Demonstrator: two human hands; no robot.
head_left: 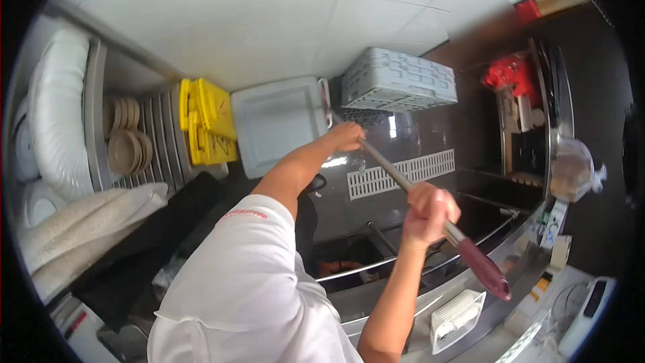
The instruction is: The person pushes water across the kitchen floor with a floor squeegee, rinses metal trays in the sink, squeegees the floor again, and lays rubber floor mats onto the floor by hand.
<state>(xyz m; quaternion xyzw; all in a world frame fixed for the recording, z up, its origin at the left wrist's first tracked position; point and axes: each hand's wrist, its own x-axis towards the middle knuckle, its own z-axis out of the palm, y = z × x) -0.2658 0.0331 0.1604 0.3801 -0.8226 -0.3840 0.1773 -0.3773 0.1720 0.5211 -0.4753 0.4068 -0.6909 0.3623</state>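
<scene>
A long metal pole with a maroon grip [482, 267] runs slantwise across the middle of the view. My left hand [346, 136] is closed round its far part, arm stretched forward and down. Nearer the maroon end, my right hand [430, 215] wraps the metal shaft in a fist. Past my left hand the pole's far end is mostly hidden, so its kind cannot be made out. A narrow white and red piece [325, 103] shows close to that end; whether it is joined to the pole I cannot tell. The dark floor [322, 212] beneath looks wet.
A white slotted drain grate [402, 173] lies in the floor. Beyond are a grey crate [400, 81], a grey tub [277, 124] and yellow folding signs [205, 121]. Bowls [126, 151] sit on a rack at left. A steel counter edge with a white basket [457, 320] borders the right.
</scene>
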